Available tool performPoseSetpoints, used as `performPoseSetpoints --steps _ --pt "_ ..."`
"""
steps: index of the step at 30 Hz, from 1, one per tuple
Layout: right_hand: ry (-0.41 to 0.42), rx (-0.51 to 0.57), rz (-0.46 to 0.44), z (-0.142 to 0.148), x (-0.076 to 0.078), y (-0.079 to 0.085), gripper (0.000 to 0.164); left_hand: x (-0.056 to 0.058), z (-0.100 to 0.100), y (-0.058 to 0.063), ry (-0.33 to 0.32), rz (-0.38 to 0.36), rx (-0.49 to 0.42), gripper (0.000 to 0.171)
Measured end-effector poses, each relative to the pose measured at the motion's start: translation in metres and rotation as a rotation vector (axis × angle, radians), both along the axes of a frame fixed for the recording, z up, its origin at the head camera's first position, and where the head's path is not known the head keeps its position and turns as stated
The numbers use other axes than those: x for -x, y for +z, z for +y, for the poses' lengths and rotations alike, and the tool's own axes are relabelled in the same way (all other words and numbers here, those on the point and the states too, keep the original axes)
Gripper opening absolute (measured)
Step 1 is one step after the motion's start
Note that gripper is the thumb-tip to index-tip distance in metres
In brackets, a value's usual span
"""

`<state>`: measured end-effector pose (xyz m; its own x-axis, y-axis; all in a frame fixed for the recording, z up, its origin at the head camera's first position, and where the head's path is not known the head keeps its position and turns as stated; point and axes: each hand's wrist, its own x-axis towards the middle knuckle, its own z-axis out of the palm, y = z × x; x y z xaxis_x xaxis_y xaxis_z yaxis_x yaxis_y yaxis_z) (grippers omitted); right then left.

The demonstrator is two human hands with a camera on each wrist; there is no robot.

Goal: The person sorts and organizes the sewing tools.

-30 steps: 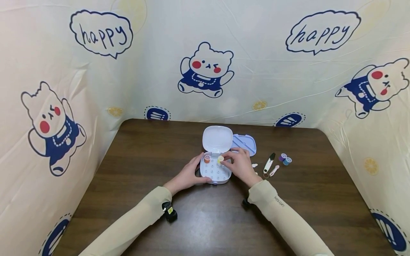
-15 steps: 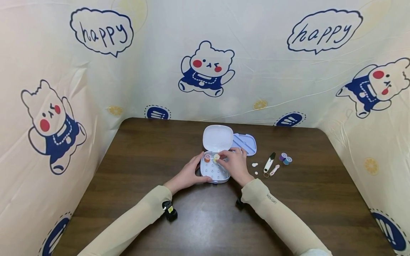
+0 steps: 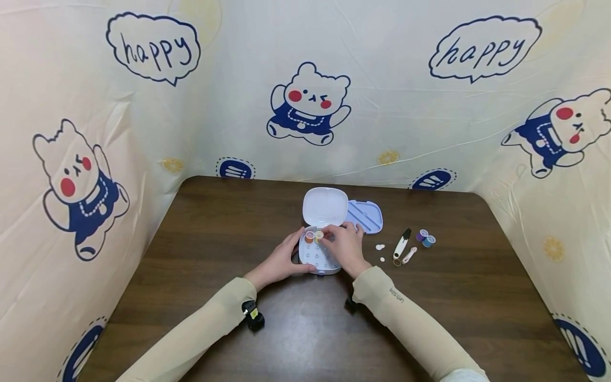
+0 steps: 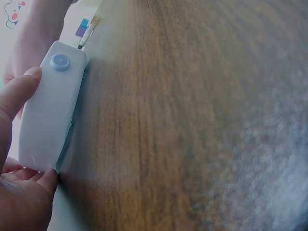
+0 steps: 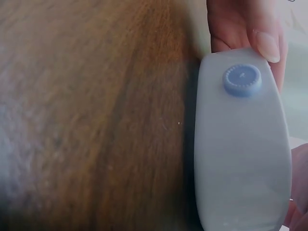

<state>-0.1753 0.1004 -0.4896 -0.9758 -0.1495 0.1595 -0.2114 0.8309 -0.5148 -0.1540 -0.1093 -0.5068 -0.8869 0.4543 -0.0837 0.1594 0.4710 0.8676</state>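
Note:
A white sewing box [image 3: 321,261] stands on the table with its lid [image 3: 325,207] raised behind it and rows of small pegs inside. My left hand [image 3: 280,258] grips its left side, thumb at the front wall. Between thumb and fingers of my right hand [image 3: 348,249] is a yellow thread spool [image 3: 319,235], at the back row of pegs. Just left of it, an orange thread spool [image 3: 309,237] sits in the box. The left wrist view shows the box's front wall [image 4: 45,120] with a round blue button [image 4: 60,62]. The spool's underside is hidden.
A lilac tray [image 3: 365,216] lies behind the right hand. To the right are thread snips [image 3: 401,246], a small pink-and-white piece [image 3: 409,255], a purple spool [image 3: 422,235], a blue spool [image 3: 429,241] and small white pieces [image 3: 380,247]. A printed curtain encloses the table.
My right hand has moved left with the yellow spool, bringing it close beside the orange one. The small white pieces on the table have come into full view. My left hand stays put.

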Motion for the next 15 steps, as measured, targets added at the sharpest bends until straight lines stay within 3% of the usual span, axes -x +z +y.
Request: performPoseSetpoints --steps 15 --pt "-0.001 -0.014 0.006 -0.0042 -0.0019 0.0013 0.014 -0.0002 0.0015 0.0027 -0.005 0.016 -0.01 0.111"
